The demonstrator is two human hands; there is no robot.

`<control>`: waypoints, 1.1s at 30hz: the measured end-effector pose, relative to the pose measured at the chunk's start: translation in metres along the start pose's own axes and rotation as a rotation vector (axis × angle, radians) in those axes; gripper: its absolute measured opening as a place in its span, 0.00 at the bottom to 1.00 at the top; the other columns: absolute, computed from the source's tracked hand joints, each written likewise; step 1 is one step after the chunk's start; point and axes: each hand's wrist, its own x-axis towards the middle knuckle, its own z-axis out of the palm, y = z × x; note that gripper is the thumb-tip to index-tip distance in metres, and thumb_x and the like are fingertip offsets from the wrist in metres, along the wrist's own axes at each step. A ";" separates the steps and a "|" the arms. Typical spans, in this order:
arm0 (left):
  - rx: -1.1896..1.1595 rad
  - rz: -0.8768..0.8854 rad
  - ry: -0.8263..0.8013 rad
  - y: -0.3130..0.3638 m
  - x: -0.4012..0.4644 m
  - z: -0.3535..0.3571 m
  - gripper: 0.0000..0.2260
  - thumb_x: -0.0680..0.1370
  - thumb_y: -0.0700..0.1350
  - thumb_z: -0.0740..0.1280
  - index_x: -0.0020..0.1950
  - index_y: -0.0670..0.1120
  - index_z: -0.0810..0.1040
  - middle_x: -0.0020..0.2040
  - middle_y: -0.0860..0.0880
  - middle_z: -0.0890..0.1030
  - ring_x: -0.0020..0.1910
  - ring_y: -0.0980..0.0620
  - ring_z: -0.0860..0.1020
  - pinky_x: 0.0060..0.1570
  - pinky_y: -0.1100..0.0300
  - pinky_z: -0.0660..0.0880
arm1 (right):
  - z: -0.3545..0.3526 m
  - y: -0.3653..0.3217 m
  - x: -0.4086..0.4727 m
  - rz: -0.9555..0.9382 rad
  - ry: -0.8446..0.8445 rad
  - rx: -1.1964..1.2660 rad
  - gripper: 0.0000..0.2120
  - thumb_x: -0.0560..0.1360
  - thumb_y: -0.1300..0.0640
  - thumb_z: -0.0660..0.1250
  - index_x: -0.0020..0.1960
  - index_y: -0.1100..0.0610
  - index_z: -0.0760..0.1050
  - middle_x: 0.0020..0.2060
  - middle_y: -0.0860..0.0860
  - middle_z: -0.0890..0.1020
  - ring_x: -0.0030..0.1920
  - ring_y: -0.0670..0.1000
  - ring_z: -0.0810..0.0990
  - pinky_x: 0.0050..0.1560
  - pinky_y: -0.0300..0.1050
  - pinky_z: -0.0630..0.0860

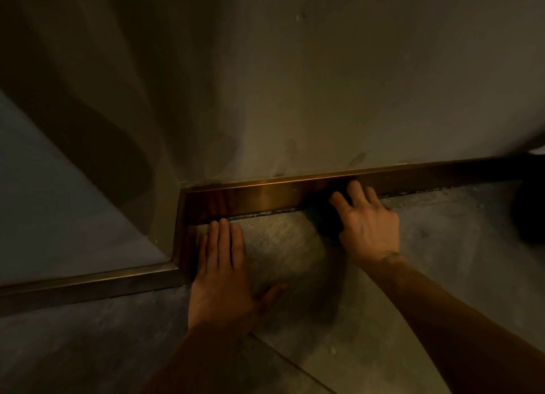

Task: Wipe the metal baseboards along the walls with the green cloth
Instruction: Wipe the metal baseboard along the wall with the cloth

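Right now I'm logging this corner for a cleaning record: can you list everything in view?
Metal baseboards: two runs, bronze-brown and shiny, along the foot of the walls, meeting at the corner on the left.
Green cloth: one, dark green, mostly hidden under the right hand, pressed against the far baseboard.
Walls: two, grey-beige, dimly lit, with small scuffs low down.
Floor: one, grey concrete, speckled.
Dark object: one, black, at the right edge; too cut off to identify.
Left hand: one, flat on the floor near the corner, fingertips by the baseboard.
Right hand: one, over the cloth, fingers spread on the baseboard.
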 end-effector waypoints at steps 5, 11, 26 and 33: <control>0.004 -0.002 0.003 0.000 0.001 -0.001 0.57 0.68 0.82 0.48 0.81 0.42 0.41 0.83 0.41 0.41 0.81 0.45 0.37 0.79 0.41 0.49 | -0.015 0.000 -0.013 -0.040 0.042 0.096 0.29 0.61 0.61 0.78 0.60 0.54 0.72 0.53 0.58 0.73 0.49 0.61 0.75 0.28 0.48 0.73; 0.040 0.002 0.003 0.001 0.001 0.000 0.58 0.68 0.83 0.49 0.81 0.40 0.45 0.82 0.39 0.46 0.81 0.44 0.41 0.79 0.42 0.48 | -0.027 -0.062 0.002 -0.203 0.105 0.148 0.26 0.62 0.56 0.77 0.58 0.53 0.74 0.53 0.58 0.76 0.49 0.61 0.78 0.29 0.48 0.72; 0.029 -0.012 -0.013 0.001 0.001 -0.002 0.57 0.68 0.83 0.46 0.81 0.41 0.42 0.83 0.40 0.42 0.81 0.45 0.38 0.79 0.42 0.47 | -0.010 -0.064 0.015 -0.171 0.145 0.123 0.21 0.65 0.59 0.66 0.58 0.54 0.71 0.52 0.61 0.76 0.47 0.64 0.77 0.33 0.55 0.76; 0.018 -0.011 0.004 0.003 0.000 -0.002 0.57 0.69 0.82 0.47 0.81 0.40 0.44 0.83 0.40 0.43 0.81 0.45 0.39 0.79 0.41 0.49 | -0.005 -0.042 0.010 -0.024 0.153 0.127 0.25 0.64 0.63 0.73 0.58 0.54 0.69 0.51 0.58 0.74 0.46 0.61 0.77 0.31 0.51 0.75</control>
